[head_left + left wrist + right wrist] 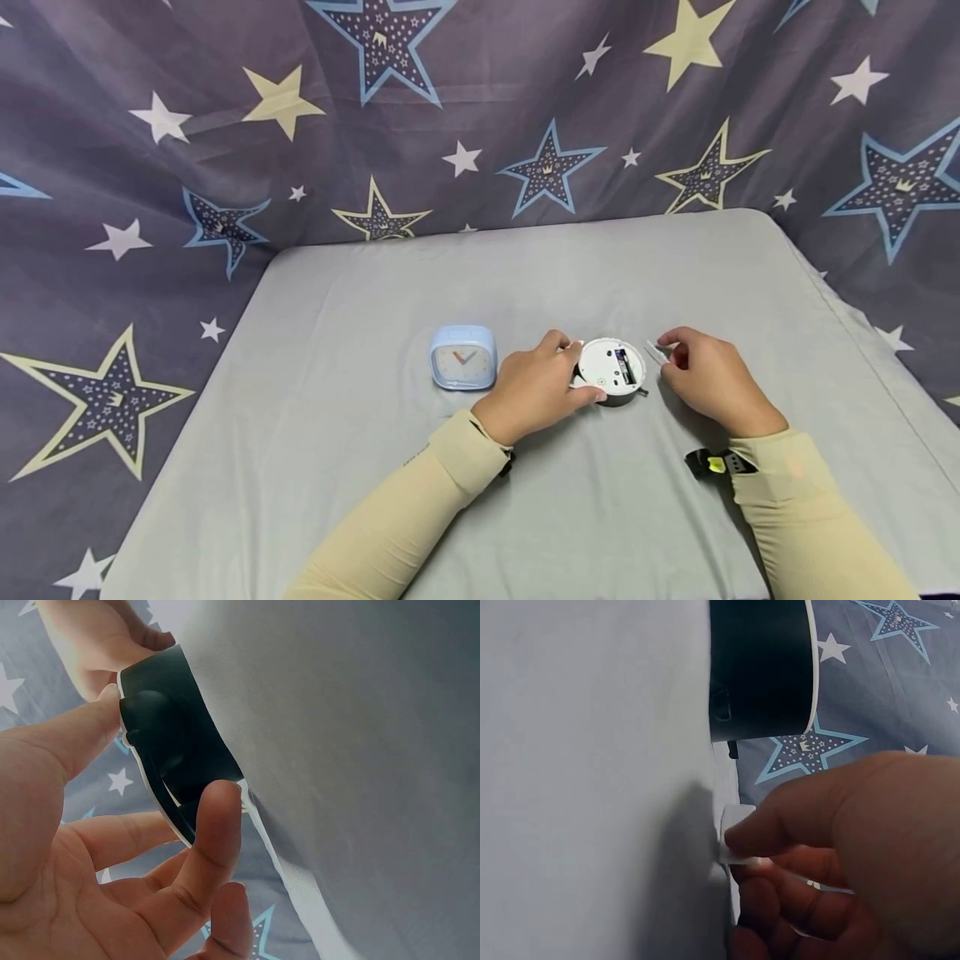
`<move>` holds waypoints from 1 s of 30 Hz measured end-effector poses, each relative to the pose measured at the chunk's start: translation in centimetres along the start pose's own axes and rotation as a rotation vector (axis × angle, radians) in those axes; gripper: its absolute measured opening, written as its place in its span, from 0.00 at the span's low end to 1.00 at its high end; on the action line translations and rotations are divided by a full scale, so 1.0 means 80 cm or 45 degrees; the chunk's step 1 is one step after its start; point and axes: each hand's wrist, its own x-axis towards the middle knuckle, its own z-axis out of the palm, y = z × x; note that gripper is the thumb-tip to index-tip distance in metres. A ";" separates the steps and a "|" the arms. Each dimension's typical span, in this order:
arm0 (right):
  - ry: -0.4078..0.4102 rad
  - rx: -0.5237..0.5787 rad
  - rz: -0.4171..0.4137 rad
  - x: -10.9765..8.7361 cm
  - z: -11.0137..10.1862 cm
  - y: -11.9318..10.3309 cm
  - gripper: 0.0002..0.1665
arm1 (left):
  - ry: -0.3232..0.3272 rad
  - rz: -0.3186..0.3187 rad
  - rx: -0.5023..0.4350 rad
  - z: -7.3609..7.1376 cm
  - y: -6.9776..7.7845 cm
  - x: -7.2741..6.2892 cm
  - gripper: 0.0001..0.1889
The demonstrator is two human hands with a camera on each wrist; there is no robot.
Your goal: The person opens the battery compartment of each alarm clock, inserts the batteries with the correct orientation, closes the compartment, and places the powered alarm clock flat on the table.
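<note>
In the head view, my left hand grips the left edge of a round clock, thumb at the near rim. Its white back faces up, with knobs and small speaker holes, and its front is hidden. A dark battery shows in the uncovered slot on that back. The black side of the clock fills the gap by my left thumb in the left wrist view. To the right of the clock, my right hand pinches a small white battery cover between thumb and fingers, apart from the clock.
A light blue square alarm clock stands upright left of my left hand. Both clocks are on a grey cloth-covered surface. Behind it hangs a dark curtain with stars, which also runs down both sides.
</note>
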 end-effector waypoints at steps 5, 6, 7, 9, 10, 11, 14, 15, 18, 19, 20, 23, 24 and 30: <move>-0.024 -0.003 0.002 -0.001 0.002 0.000 0.14 | 0.013 0.002 -0.004 0.001 0.000 -0.001 0.40; -0.025 -0.001 0.001 -0.001 0.002 0.000 0.12 | 0.015 0.002 -0.005 0.002 0.001 -0.001 0.40; -0.027 0.000 -0.001 -0.001 0.002 0.000 0.11 | 0.015 0.002 -0.005 0.002 0.001 -0.001 0.40; -0.028 -0.001 -0.008 -0.002 0.001 0.000 0.09 | 0.012 0.002 -0.006 0.002 0.001 -0.001 0.40; -0.028 -0.003 -0.012 -0.002 0.001 0.000 0.08 | 0.010 0.003 -0.006 0.002 0.001 -0.001 0.40; -0.027 -0.005 -0.015 -0.001 0.001 0.001 0.08 | 0.010 0.004 -0.004 0.003 0.001 0.000 0.40; -0.026 -0.007 -0.021 -0.001 0.001 0.000 0.07 | 0.022 0.015 0.008 0.002 -0.001 0.000 0.40; -0.024 -0.006 -0.021 0.000 0.001 -0.001 0.07 | 0.027 0.019 0.015 0.002 -0.001 0.000 0.40; -0.009 -0.003 -0.018 0.001 0.002 -0.003 0.07 | 0.035 0.024 0.020 0.002 -0.003 0.000 0.40; -0.002 0.002 -0.012 0.002 0.002 -0.004 0.07 | 0.033 0.024 0.018 0.001 -0.004 0.000 0.40; 0.007 0.008 -0.007 0.002 0.001 -0.005 0.08 | 0.028 0.022 0.016 0.001 -0.004 0.001 0.40; 0.028 0.027 0.014 0.003 0.000 -0.006 0.08 | 0.011 0.017 0.003 0.000 -0.004 0.002 0.40; 0.031 0.034 0.023 0.002 0.000 -0.006 0.08 | 0.006 0.015 0.000 0.001 -0.004 0.002 0.40; 0.077 0.073 0.049 0.001 -0.001 -0.006 0.09 | -0.021 0.004 -0.001 0.001 -0.003 0.001 0.41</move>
